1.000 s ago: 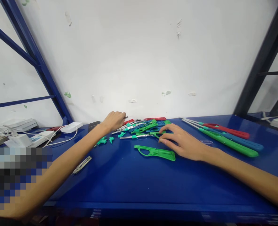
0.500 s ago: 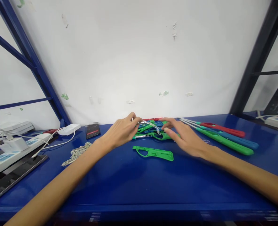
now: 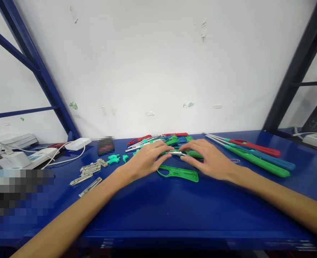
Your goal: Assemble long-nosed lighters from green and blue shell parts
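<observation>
My left hand [image 3: 147, 157] is closed in a pinch on one end of a short, shiny metal lighter tube [image 3: 175, 153]. At the tube's other end, the fingertips of my right hand [image 3: 209, 157] pinch it too. My fingers hide much of the piece. Just in front of both hands lies a green lighter handle half [image 3: 181, 173], its hollow side up. Behind them is a pile of red, green and blue lighter parts [image 3: 174, 139], partly covered by my hands, with silvery lighter rods [image 3: 139, 144] at its left.
Several long-necked lighters [image 3: 257, 159] in red, blue and green lie at right. At left are metal strips [image 3: 90, 168], turquoise plastic pieces [image 3: 113, 159], a dark blurred-out object [image 3: 106, 145], a white adapter [image 3: 78, 144] with a cable, and a power strip [image 3: 44, 157]. A white wall stands behind.
Both hands have come closer together, lower, over the back of the green handle half. The metal tube now spans them. White wires seen at my right fingers earlier no longer show.
</observation>
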Tool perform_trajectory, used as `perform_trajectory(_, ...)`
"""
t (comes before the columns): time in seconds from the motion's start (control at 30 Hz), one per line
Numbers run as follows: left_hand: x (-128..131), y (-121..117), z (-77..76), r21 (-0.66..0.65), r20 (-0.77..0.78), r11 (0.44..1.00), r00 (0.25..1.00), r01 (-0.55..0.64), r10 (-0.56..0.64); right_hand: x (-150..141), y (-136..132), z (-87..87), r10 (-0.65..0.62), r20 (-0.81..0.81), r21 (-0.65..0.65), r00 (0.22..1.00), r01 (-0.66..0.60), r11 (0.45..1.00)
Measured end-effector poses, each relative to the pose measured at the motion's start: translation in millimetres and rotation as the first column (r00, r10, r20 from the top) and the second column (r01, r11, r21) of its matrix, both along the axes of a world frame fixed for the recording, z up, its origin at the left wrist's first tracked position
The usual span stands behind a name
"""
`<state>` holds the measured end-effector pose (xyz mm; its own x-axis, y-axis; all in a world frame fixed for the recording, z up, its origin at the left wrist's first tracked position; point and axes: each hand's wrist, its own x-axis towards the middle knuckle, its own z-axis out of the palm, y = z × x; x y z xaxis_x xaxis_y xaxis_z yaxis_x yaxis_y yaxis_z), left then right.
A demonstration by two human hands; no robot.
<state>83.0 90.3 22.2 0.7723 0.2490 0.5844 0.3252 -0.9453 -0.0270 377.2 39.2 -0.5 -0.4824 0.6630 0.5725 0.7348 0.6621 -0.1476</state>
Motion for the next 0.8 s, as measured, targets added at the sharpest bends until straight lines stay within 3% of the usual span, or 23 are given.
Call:
perform_trajectory(0.23,-6,-1,3.1,-0.071,0.021,0.997,0.999,-0.028,0.030,0,3,-5.9,-0.010,-0.003,-0.026,1.000,0.010,1.000)
perform_trajectory(0.43,-17,9,9.7,-0.185,-0.090,0.973,0.988,-0.140,0.125,-4,2,-4.8,-0.008,-0.022,-0.109,1.000,0.006,0.994)
perform_trajectory(0.6,-23,10,21.1,-0.303,-0.243,0.926,0.958,-0.226,0.155,-15,-3,-3.8,-0.009,-0.046,-0.228,0.999,-0.002,0.974)
perform_trajectory(0.8,-34,16,29.6,-0.445,-0.415,0.841,0.903,-0.307,0.111,-29,-9,-3.9,0.000,-0.080,-0.355,0.997,-0.029,0.934)
